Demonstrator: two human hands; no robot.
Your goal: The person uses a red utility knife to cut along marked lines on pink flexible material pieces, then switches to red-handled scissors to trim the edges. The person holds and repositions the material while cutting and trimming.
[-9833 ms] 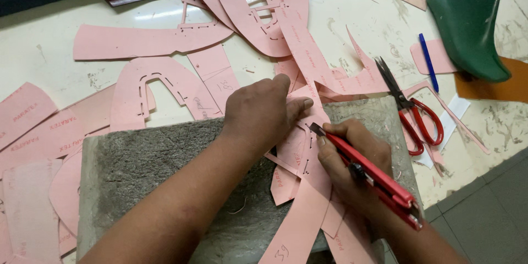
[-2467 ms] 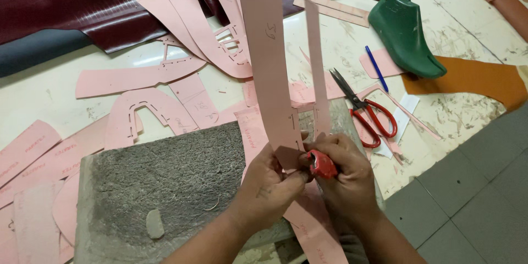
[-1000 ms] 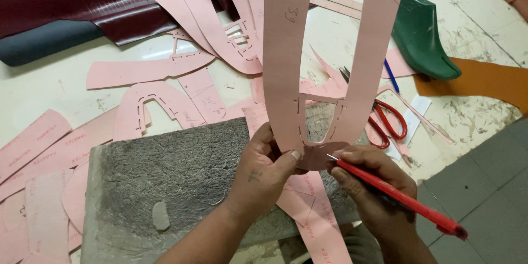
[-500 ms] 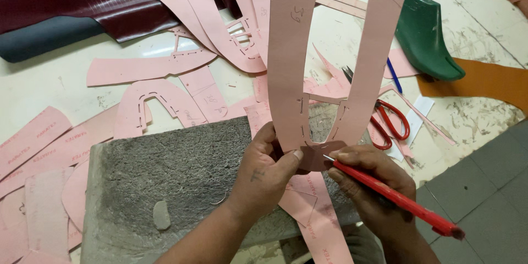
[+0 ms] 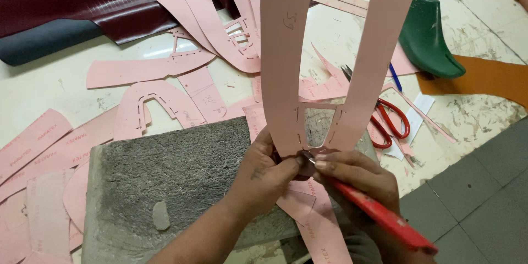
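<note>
L hand [image 5: 264,173] is pinching pattern [image 5: 283,60] base, strips rising upright above fingers; R hand [image 5: 357,179] is gripping knife [image 5: 379,214], tip touching the base.

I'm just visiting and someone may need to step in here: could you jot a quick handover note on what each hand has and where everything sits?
Left hand: pinching the base of the pink V-shaped pattern piece, held upright.
Right hand: gripping the red craft knife, tip at the piece's fork.
Below: grey cutting block. Red scissors and green shoe last lie to the right.
Done: slots already show near the fork.
Left: cutting at the fork seems unfinished.
</note>
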